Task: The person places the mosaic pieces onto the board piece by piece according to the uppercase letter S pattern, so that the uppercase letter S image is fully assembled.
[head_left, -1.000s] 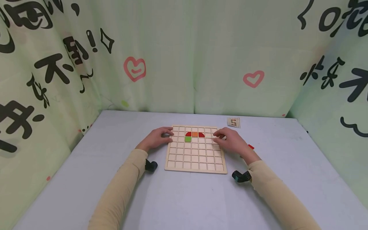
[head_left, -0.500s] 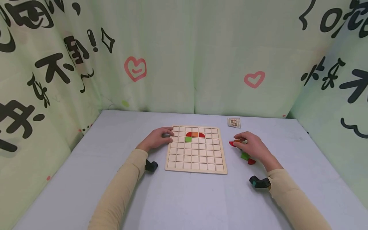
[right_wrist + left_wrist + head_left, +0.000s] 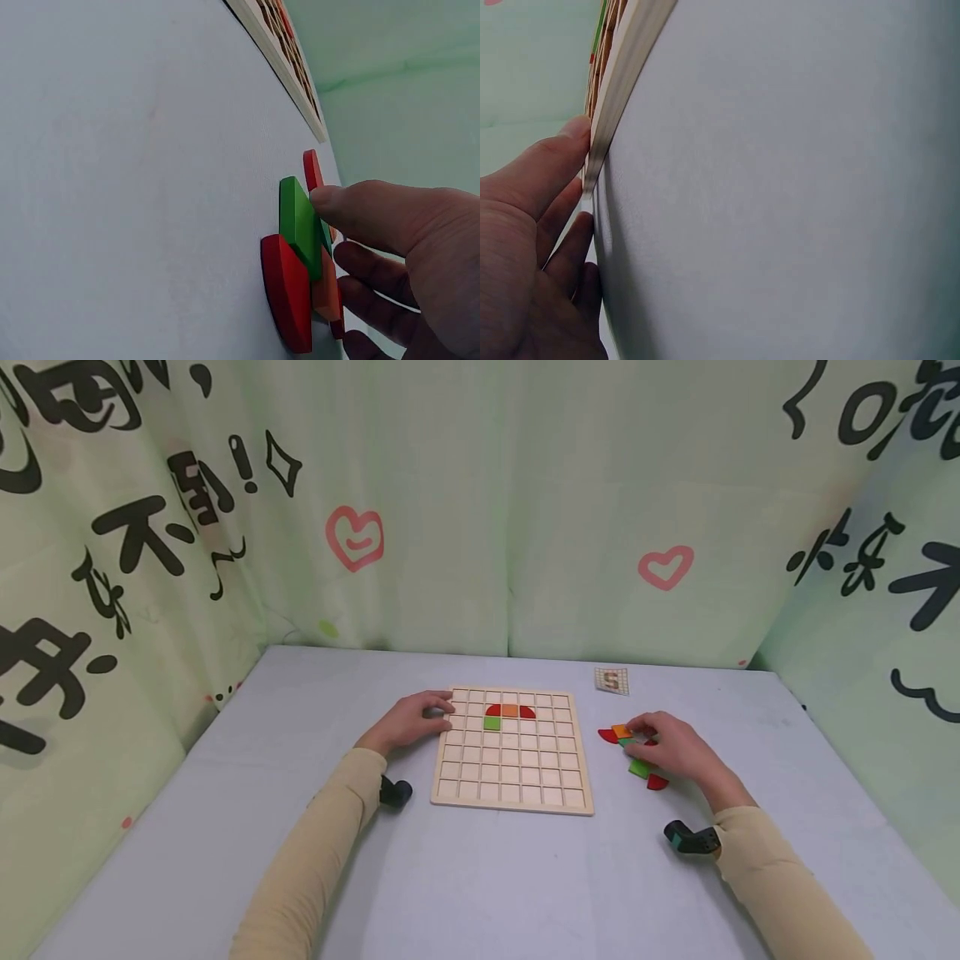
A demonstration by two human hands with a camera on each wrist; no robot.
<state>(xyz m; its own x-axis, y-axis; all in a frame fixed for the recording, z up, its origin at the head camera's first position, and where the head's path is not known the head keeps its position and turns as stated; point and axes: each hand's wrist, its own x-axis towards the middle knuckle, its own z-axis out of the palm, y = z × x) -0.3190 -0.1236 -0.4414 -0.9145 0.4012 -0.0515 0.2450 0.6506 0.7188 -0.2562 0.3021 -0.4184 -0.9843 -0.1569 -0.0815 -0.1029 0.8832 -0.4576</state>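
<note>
A square wooden grid board (image 3: 510, 785) lies mid-table, with two red quarter-round pieces, an orange square (image 3: 510, 711) and a green square (image 3: 492, 723) set in its upper cells. At its left edge, my left hand (image 3: 405, 722) rests thumb and fingertips against the frame; the left wrist view shows the thumb on the board's side. To the right of the board, my right hand (image 3: 671, 747) hovers low over loose coloured pieces, thumb and fingers apart. In the right wrist view its thumb (image 3: 367, 214) overlaps a green piece (image 3: 298, 225), beside a red quarter-round (image 3: 286, 296).
A small patterned card (image 3: 612, 681) lies near the back edge of the table (image 3: 480, 885). Behind the table hangs a pale green curtain (image 3: 450, 593) with hearts and writing. A dark wrist device (image 3: 692, 838) sits on each wrist.
My right hand has moved right from the board's right edge to the loose pieces, then a little farther over them, uncovering an orange piece. My left hand stays at the board's edge.
</note>
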